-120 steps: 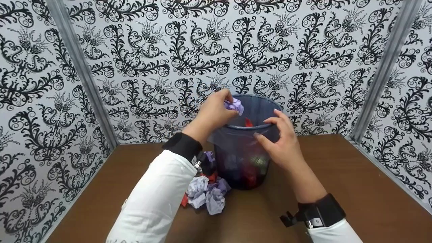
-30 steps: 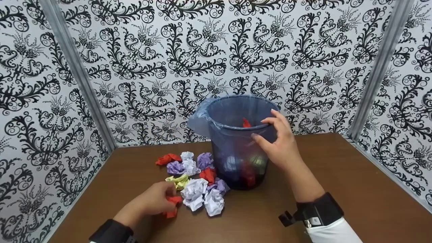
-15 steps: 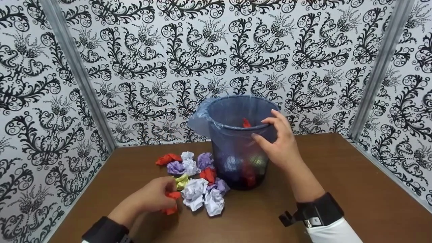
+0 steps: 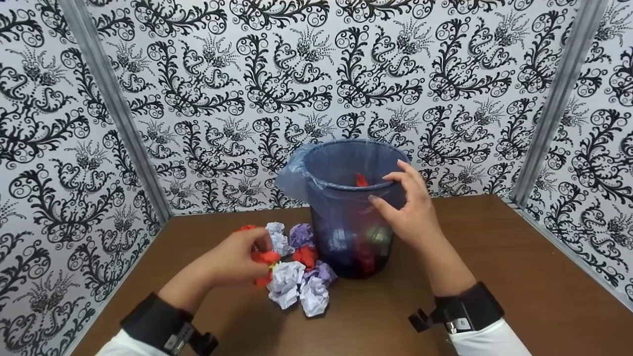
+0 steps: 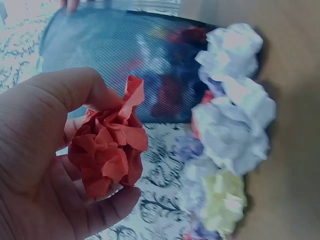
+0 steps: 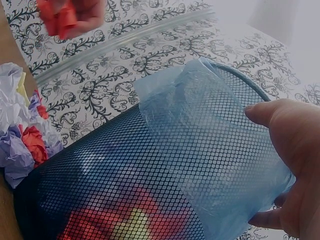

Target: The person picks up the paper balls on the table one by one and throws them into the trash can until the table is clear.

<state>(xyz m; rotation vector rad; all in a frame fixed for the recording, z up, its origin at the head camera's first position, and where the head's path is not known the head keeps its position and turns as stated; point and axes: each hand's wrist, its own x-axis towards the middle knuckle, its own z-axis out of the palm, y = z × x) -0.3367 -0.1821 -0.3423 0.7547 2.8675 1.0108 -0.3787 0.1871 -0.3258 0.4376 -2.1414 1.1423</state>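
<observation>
My left hand (image 4: 230,259) holds a crumpled red paper ball (image 5: 111,145) between thumb and curled fingers, raised above the table. My right hand (image 4: 415,212) grips the near right rim of a dark mesh wastebasket (image 4: 329,222), thumb outside and fingers over the edge. A thin bluish plastic liner (image 6: 185,110) folds over that rim. Crumpled red paper (image 4: 362,180) shows inside, and more coloured balls appear through the mesh. Left of the basket lie white balls (image 4: 286,284), purple balls (image 4: 300,235) and a red ball (image 4: 305,256). A yellow ball (image 5: 225,202) is mostly hidden in the head view.
The brown wooden table (image 4: 494,277) carries everything. Patterned black-and-white panels (image 4: 296,74) enclose it at the back and sides, joined by grey metal posts (image 4: 109,99). The paper pile touches or nearly touches the basket's left side.
Four seconds ago my left hand held a purple ball at the basket's rim. It then took the red ball at the pile's left and has now lifted it up and rightward. My right hand stays put.
</observation>
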